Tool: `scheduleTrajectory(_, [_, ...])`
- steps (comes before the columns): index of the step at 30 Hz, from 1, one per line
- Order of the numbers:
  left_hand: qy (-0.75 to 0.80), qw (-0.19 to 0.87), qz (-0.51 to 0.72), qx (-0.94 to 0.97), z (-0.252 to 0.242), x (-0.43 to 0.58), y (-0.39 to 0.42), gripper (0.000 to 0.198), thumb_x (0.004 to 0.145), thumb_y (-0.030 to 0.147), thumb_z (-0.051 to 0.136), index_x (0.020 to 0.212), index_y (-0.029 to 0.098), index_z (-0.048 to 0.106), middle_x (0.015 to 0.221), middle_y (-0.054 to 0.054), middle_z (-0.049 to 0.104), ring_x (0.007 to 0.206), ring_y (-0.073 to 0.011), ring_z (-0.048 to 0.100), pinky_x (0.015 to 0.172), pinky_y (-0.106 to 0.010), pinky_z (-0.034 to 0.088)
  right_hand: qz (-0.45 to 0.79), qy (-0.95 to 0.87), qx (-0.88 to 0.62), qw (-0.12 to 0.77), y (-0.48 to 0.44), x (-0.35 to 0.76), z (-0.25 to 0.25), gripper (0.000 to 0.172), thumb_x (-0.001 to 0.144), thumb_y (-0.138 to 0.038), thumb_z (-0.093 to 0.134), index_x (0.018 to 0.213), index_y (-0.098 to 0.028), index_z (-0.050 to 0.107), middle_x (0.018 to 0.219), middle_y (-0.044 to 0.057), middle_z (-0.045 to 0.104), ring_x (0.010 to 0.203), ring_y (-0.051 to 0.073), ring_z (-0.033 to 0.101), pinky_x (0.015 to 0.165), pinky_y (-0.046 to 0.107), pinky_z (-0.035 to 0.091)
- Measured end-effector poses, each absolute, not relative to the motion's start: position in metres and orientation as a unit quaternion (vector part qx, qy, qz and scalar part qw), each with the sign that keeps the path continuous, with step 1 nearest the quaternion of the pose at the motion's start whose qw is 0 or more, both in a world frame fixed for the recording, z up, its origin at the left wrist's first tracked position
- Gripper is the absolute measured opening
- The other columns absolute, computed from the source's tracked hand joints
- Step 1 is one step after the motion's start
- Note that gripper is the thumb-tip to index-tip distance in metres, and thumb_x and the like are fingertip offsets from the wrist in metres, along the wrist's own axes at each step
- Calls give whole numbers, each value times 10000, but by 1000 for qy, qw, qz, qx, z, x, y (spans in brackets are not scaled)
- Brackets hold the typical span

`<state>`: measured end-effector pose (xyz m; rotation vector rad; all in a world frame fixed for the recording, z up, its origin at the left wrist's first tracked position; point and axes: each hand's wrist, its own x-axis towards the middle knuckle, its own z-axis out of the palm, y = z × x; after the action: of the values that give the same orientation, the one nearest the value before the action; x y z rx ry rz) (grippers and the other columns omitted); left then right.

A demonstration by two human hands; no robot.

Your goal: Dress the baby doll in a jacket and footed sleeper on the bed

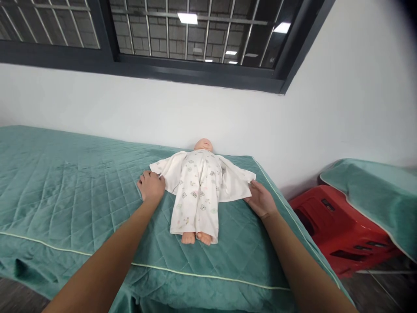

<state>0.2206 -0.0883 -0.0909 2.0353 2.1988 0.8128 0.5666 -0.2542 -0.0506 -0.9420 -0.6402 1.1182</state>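
Observation:
A baby doll (203, 144) lies on its back on the green quilted cover, its head towards the wall and its bare feet towards me. White baby clothes (197, 191) with small printed figures cover its body and legs, and two cloth flaps spread out to the sides. My left hand (151, 184), knuckles up with curled fingers, grips the edge of the left flap near the thumb. At the lower corner of the right flap, my right hand (261, 199) has its thumb on the cloth and its other fingers partly beneath. The doll's arms are hidden.
The green cover (81, 187) lies over a bed set against a white wall (137, 108). Above is a dark-framed window (198, 71) with metal bars. To the right, a red plastic piece (345, 226) stands partly under another green cover (374, 182).

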Motion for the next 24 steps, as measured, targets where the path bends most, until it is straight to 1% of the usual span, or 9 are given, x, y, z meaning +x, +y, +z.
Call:
scheduleTrajectory(4, [700,23,268,661,-88,220,-92,356,874,333,472,1099,137,665,1299,-178,535,1200,-342,472,1007,-510,356,477,-271,-458,699,-250,564,-50,189,734,-266,698,913,-233,646,876,12,726,800,213,689,690,330,577])
scheduleTrajectory(7, [698,28,274,661,-87,220,-93,360,875,329,469,1106,131,661,1310,-179,533,1209,-342,469,1005,-511,359,453,-278,-494,688,-238,562,-40,235,651,-156,741,852,-220,636,762,-17,700,659,158,652,586,261,531])
scheduleTrajectory(10, [700,31,273,659,-86,221,-93,357,878,325,464,1102,131,662,1291,-175,547,1191,-340,486,1000,-505,363,445,-289,-506,681,-222,551,-11,297,610,-133,776,863,-216,644,707,-31,685,599,137,617,537,236,484])
scheduleTrajectory(12, [701,30,275,657,-86,222,-92,350,881,325,463,1095,135,664,1273,-172,557,1171,-338,503,997,-502,365,442,-333,-506,662,-213,535,17,325,605,-165,802,891,-224,660,742,-34,695,631,140,622,566,241,480])
scheduleTrajectory(14, [700,31,282,655,-87,222,-91,344,886,324,461,1095,139,662,1257,-170,564,1156,-336,515,996,-503,367,425,-470,-509,582,-207,511,44,324,620,-191,799,918,-231,679,891,-21,720,760,155,652,645,253,495])
scheduleTrajectory(16, [696,33,293,654,-87,221,-91,330,891,319,461,1087,142,660,1243,-165,571,1152,-333,521,997,-506,371,439,-605,-518,416,-206,486,64,313,620,-194,797,921,-213,713,972,18,733,856,185,663,744,290,508])
scheduleTrajectory(18, [691,37,307,653,-86,221,-92,308,894,318,469,1062,148,663,1234,-158,577,1145,-327,529,1001,-509,372,451,-669,-512,296,-207,468,75,294,631,-221,792,919,-207,735,1004,41,738,929,215,667,819,324,507])
scheduleTrajectory(20, [682,43,326,653,-86,220,-94,283,898,320,477,1027,157,669,1249,-154,572,1150,-327,528,1005,-510,374,437,-685,-521,261,-207,460,78,245,655,-248,777,896,-218,744,1000,38,743,967,227,665,846,330,502])
scheduleTrajectory(24, [652,65,399,642,-86,216,-100,264,909,333,471,975,172,670,1310,-149,543,1204,-343,497,984,-506,396,381,-646,-582,314,-199,474,74,148,751,-286,697,885,-228,722,945,35,748,876,202,684,760,301,496])
